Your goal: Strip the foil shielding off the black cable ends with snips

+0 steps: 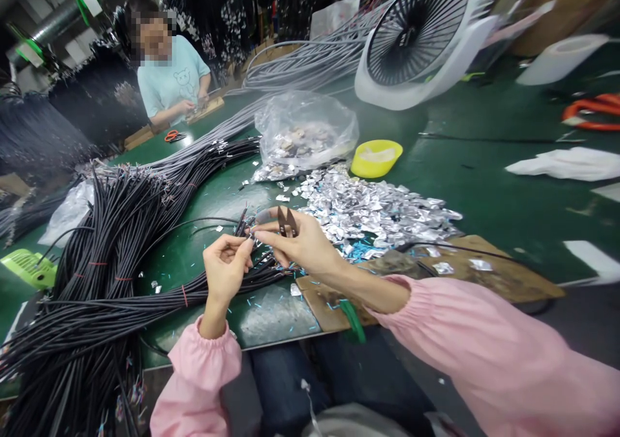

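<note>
My left hand point(225, 266) is closed in a pinch on the end of a thin black cable point(242, 221) just above the green table point(479, 185). My right hand point(295, 243) meets it fingertip to fingertip and holds small thread snips point(287, 221), blades pointing up. Both arms wear pink sleeves. A thick bundle of black cables point(111, 256) lies to the left and runs under my left wrist. A heap of silver foil scraps point(372, 208) lies just beyond my right hand.
A clear bag of scraps point(305, 133), a yellow bowl point(376, 157) and a white fan point(426, 37) stand farther back. A brown board point(489, 275) lies under my right forearm. Another person in a light blue shirt point(172, 79) works at the far left, beside orange scissors point(173, 135).
</note>
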`<state>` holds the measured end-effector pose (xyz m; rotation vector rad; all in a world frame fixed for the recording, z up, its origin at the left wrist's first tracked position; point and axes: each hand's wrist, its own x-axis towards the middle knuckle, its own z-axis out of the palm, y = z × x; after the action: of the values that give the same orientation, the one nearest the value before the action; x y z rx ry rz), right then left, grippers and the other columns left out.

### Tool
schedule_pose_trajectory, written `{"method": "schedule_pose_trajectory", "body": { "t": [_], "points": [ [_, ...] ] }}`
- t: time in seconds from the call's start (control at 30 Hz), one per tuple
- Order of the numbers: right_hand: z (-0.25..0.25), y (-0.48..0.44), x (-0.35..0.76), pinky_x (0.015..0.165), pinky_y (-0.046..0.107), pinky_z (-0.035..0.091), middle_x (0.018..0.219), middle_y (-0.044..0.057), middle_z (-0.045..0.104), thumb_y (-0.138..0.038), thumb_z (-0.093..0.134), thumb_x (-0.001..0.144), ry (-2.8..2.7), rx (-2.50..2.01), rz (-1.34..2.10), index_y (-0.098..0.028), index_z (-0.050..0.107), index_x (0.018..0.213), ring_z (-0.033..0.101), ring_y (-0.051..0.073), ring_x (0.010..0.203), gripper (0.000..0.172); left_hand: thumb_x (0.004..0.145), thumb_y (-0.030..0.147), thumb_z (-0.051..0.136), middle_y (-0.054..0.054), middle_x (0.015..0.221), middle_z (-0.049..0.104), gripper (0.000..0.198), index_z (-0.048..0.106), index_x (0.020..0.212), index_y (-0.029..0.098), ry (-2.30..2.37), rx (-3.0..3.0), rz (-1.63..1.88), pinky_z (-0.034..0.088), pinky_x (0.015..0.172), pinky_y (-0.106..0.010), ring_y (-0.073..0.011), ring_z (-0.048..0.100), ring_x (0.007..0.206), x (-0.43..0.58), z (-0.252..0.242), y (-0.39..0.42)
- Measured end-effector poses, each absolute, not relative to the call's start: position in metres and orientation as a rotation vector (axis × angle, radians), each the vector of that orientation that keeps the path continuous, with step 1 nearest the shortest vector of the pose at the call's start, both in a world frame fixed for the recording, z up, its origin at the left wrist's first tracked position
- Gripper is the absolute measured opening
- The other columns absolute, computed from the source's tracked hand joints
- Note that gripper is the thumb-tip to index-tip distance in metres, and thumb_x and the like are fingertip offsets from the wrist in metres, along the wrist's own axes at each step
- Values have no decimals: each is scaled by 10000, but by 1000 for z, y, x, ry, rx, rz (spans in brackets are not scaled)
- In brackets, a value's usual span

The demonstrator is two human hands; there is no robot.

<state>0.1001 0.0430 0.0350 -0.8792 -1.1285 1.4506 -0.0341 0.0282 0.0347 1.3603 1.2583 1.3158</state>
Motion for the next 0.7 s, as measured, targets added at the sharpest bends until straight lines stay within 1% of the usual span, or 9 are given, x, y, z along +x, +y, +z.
{"method": "schedule_pose_trajectory", "body": {
  "t": [0.1, 0.17, 0.23, 0.3, 0.37, 0.43, 0.57, 0.63, 0.7],
  "points": [
    [35, 44, 100, 283, 195, 292, 655, 17, 663, -425, 754, 562, -1096, -941, 1394, -169, 524, 785, 414, 52, 292, 410, 617, 386, 720, 46, 420, 502, 291, 575, 601, 134, 1272, 1348, 1304, 359, 351, -155, -57, 459, 355, -33, 34, 29],
    [34, 45, 101, 357, 202, 362, 604, 7, 642, -369, 759, 558, -1113, -973, 1257, -166, 545, 725, 493, 82, 385, 339, 599, 373, 731, 50, 424, 500, 289, 567, 596, 135, 1289, 1332, 1316, 360, 355, -153, -54, 458, 354, -32, 33, 29],
    [33, 47, 102, 435, 215, 404, 595, 7, 636, -324, 736, 575, -1157, -975, 1143, -164, 564, 700, 539, 103, 472, 266, 592, 371, 735, 54, 421, 491, 291, 562, 591, 137, 1293, 1324, 1322, 356, 355, -152, -51, 450, 350, -32, 33, 29],
    [32, 48, 103, 457, 221, 403, 604, 6, 637, -293, 697, 600, -1193, -979, 1087, -160, 576, 711, 527, 99, 481, 211, 592, 376, 733, 56, 412, 484, 294, 562, 588, 137, 1284, 1330, 1313, 347, 350, -152, -51, 442, 345, -32, 34, 30],
    [33, 48, 105, 440, 217, 392, 604, 4, 632, -271, 665, 612, -1198, -996, 1064, -155, 577, 721, 500, 86, 456, 182, 591, 379, 732, 54, 410, 484, 295, 564, 589, 136, 1274, 1339, 1300, 341, 346, -152, -52, 441, 344, -32, 34, 30],
    [35, 47, 105, 397, 209, 379, 637, 13, 646, -275, 649, 624, -1179, -1005, 1108, -151, 576, 762, 477, 73, 413, 200, 587, 380, 736, 55, 407, 484, 299, 560, 586, 137, 1271, 1344, 1298, 339, 344, -151, -53, 440, 342, -33, 35, 30],
    [39, 44, 107, 295, 201, 318, 787, 56, 689, -318, 642, 647, -1154, -966, 1330, -141, 565, 945, 410, 39, 304, 355, 584, 393, 740, 54, 395, 482, 314, 556, 584, 138, 1272, 1351, 1294, 338, 343, -153, -53, 433, 335, -35, 37, 32],
    [40, 43, 107, 281, 199, 295, 774, 56, 689, -319, 647, 643, -1158, -956, 1369, -131, 570, 978, 394, 36, 289, 392, 578, 413, 744, 52, 395, 483, 332, 558, 586, 138, 1267, 1357, 1274, 334, 342, -156, -53, 431, 336, -36, 37, 32],
    [39, 44, 107, 288, 199, 282, 718, 40, 682, -308, 650, 636, -1168, -953, 1337, -124, 591, 967, 387, 38, 302, 383, 575, 451, 747, 50, 395, 479, 363, 561, 591, 139, 1263, 1368, 1235, 327, 340, -161, -55, 425, 337, -36, 36, 32]
  ]
}}
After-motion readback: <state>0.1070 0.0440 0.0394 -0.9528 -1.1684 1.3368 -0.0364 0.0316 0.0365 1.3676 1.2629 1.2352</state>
